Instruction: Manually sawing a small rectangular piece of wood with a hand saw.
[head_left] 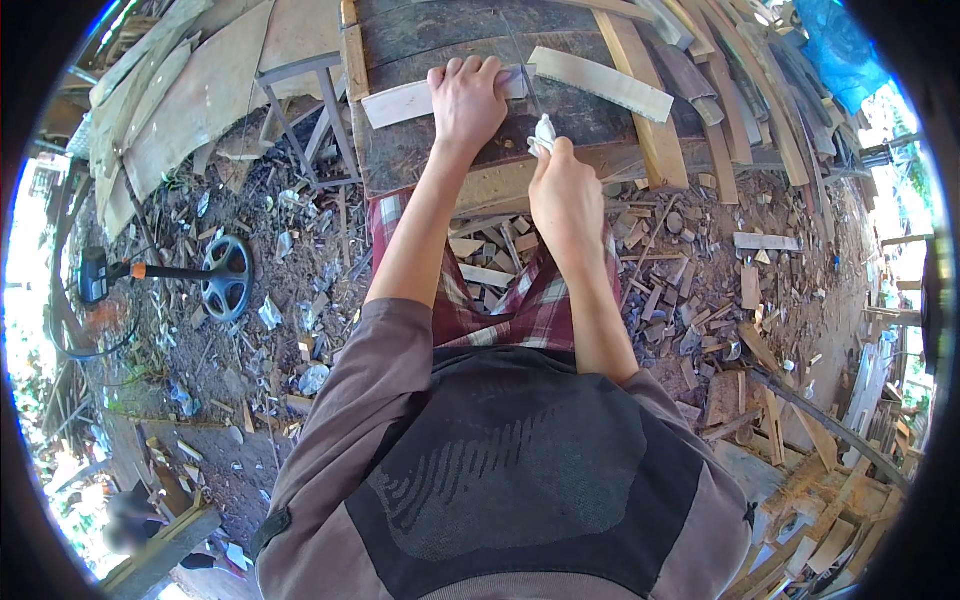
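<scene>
My left hand (470, 105) lies over a pale board (397, 104), fingers together and bent across its top, bearing on it near its right end; I cannot tell whether the thumb reaches under the wood. My right hand (567, 190) is closed around a white handle (545, 132), from which a thin, dark blade (533, 95) runs away from me. The blade passes between the right end of the board I hold and a second pale board (605, 85), which lies aslant just beside it. I cannot make out whether the edge touches the wood.

Both boards rest on a dark, worn workbench (420, 40), the held one toward its left side. To the right, a yellowish plank (655, 150) lies across the bench and sticks out past its near edge, and beyond it long boards (740, 80) lie side by side, with a blue sheet (845, 55) at the far right.

Left of the bench stands a grey metal frame (333, 115). Below my arms are my red checked trousers (545, 300), and around them the ground is strewn with wood offcuts (750, 287). Farther left, a dark spoked ring (247, 285) sits at the end of a shaft (180, 272) with an orange part.
</scene>
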